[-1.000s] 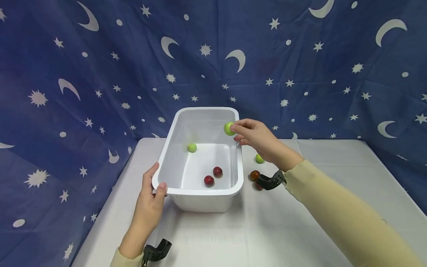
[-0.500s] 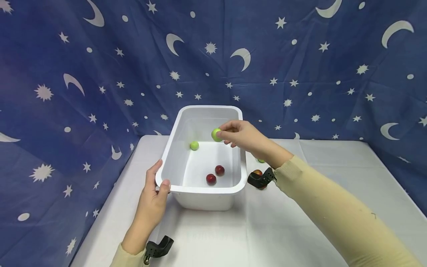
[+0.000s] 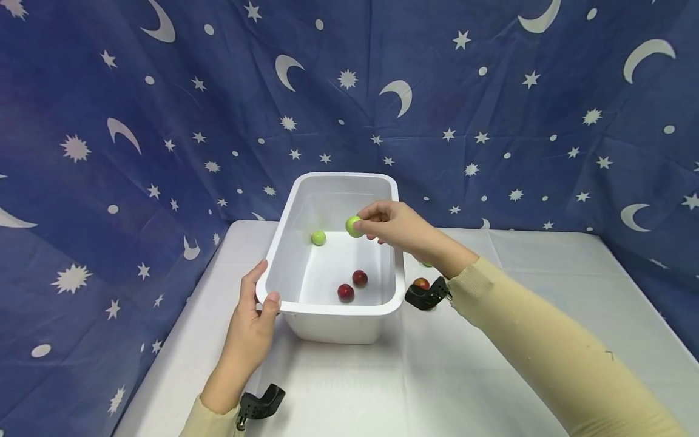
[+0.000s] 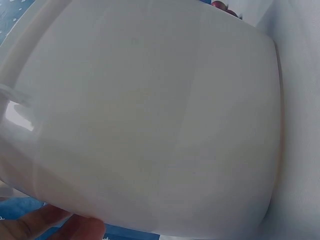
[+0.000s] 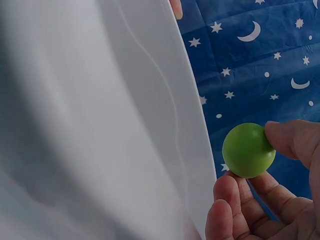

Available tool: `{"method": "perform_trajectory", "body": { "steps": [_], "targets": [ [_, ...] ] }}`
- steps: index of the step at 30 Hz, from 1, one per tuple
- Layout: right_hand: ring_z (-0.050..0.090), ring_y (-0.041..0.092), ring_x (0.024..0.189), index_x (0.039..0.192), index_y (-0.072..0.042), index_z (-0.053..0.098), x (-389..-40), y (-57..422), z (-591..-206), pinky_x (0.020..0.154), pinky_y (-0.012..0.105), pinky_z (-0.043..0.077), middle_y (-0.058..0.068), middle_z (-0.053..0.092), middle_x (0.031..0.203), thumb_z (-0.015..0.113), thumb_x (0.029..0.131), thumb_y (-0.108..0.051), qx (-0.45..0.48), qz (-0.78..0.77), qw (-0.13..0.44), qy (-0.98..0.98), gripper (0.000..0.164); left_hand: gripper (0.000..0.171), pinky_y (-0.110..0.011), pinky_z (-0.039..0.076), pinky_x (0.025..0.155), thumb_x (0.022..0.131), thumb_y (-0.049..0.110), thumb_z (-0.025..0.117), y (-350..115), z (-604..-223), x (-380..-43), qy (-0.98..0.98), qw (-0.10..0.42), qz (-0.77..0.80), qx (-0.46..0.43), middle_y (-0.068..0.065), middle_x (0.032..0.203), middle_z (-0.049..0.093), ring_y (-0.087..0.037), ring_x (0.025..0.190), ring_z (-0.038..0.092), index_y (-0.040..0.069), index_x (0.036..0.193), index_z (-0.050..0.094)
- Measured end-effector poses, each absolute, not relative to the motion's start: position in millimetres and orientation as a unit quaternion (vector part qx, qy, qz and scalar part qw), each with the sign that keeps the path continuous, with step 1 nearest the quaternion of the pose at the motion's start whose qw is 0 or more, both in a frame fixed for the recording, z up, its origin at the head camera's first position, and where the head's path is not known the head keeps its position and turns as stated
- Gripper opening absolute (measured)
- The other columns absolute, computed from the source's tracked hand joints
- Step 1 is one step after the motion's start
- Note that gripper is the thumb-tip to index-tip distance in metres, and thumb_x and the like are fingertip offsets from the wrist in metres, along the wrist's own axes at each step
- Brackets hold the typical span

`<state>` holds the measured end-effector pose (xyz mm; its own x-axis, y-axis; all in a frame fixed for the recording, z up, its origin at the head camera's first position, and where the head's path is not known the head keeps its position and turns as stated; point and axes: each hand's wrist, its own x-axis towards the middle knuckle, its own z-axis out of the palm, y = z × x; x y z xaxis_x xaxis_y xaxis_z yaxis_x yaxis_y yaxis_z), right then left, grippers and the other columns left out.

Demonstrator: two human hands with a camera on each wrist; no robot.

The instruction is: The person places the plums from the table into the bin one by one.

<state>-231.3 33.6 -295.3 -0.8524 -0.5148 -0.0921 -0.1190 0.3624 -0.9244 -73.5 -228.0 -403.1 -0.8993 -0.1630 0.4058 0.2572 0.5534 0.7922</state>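
Observation:
A deep white plastic tub (image 3: pixel 327 311) stands on the table. My left hand (image 3: pixel 251 328) grips its near left corner, thumb over the rim; in the left wrist view, fingers (image 4: pixel 90 229) show at the tub's edge. Between thumb and fingertips, my right hand (image 3: pixel 395 227) pinches a smooth green ball (image 3: pixel 354 226) over the tub's inside. The right wrist view shows this green ball (image 5: pixel 248 150) close up. Lying in the tub are another green ball (image 3: pixel 318 237) and two dark red balls, one nearer (image 3: pixel 346 293) and one farther (image 3: pixel 360 278).
Right of the tub, a reddish-orange ball (image 3: pixel 421 283) lies on the white tablecloth (image 3: pixel 491 364), partly hidden by the right wrist's black camera mount (image 3: pixel 427 295). A sliver of a green ball (image 3: pixel 428 264) shows beneath the right forearm. A blue star-and-moon cloth (image 3: pixel 338 91) hangs behind.
My right hand has carried the green ball leftward from the tub's right rim to above its middle, then slightly lower. The left hand keeps its grip on the corner.

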Motion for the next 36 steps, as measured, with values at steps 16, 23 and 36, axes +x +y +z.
{"method": "perform_trajectory", "body": {
  "steps": [16, 23, 36],
  "targets": [
    [0.058, 0.026, 0.1, 0.117, -0.012, 0.063, -232, 63, -301, 0.086, 0.043, 0.048, 0.009, 0.063, 0.109, 0.068, 0.09, -0.036, -0.209, -0.563, 0.145, 0.786, 0.036, 0.058, -0.047, 0.049, 0.074, 0.098, 0.023, 0.05, -225, -403, -76, -0.855, 0.225, -0.467, -0.025, -0.02, 0.137, 0.05, -0.03, 0.104, 0.056, 0.028, 0.152, 0.029],
    [0.059, 0.023, 0.099, 0.123, -0.01, 0.059, -230, 93, -307, 0.083, 0.038, 0.049, 0.008, 0.063, 0.112, 0.067, 0.091, -0.038, -0.19, -0.558, 0.108, 0.801, 0.043, 0.058, -0.051, 0.047, 0.077, 0.098, 0.023, 0.05, -226, -401, -73, -0.855, 0.22, -0.469, -0.016, -0.021, 0.137, 0.049, -0.032, 0.106, 0.055, 0.027, 0.152, 0.029],
    [0.059, 0.021, 0.101, 0.125, -0.011, 0.056, -233, 150, -340, 0.084, 0.037, 0.049, 0.005, 0.063, 0.114, 0.065, 0.09, -0.047, -0.165, -0.477, 0.071, 0.861, 0.051, 0.059, -0.048, 0.049, 0.077, 0.098, 0.019, 0.05, -228, -403, -73, -0.854, 0.217, -0.472, -0.026, -0.021, 0.139, 0.048, -0.031, 0.11, 0.054, 0.027, 0.152, 0.028]
  ]
}}
